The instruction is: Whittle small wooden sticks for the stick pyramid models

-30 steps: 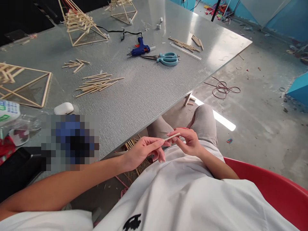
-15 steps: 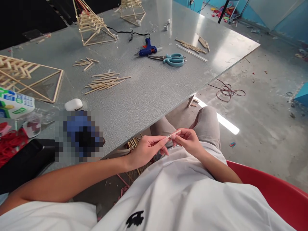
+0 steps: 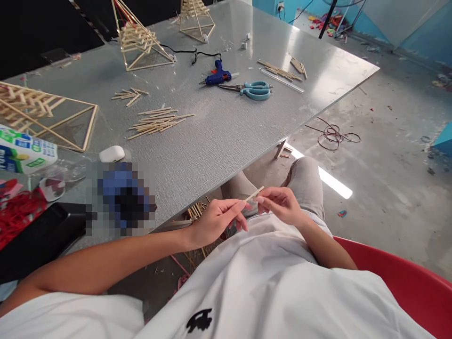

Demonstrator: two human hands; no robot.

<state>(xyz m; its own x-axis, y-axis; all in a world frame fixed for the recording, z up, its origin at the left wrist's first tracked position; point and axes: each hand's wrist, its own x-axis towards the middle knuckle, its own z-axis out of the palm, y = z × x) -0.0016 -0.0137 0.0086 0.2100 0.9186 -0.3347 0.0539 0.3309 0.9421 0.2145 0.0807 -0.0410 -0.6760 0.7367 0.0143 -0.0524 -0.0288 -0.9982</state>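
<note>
A short thin wooden stick (image 3: 254, 193) is pinched by my left hand (image 3: 219, 221) between thumb and forefinger, above my lap. It slants up to the right from those fingertips. Close beside it, my right hand (image 3: 282, 205) has its thumb and fingertips drawn together near the stick's right part; whether they touch it or hold something small I cannot make out. On the grey table (image 3: 212, 146) lie a pile of sticks (image 3: 158, 122), a smaller group of short sticks (image 3: 130, 95), a blue glue gun (image 3: 217, 75) and scissors with light blue handles (image 3: 256, 90).
Stick-built frames (image 3: 139, 44) stand at the table's back and left. More sticks (image 3: 280, 70) lie toward the right. A white case (image 3: 112, 154), a printed pack (image 3: 28, 150) and red strands (image 3: 21, 214) are at the left. A cord (image 3: 335, 136) lies on the floor.
My right hand has shifted slightly right, uncovering more of the stick, and its fingers have changed pose. My left hand keeps its pinch. The view has moved a little.
</note>
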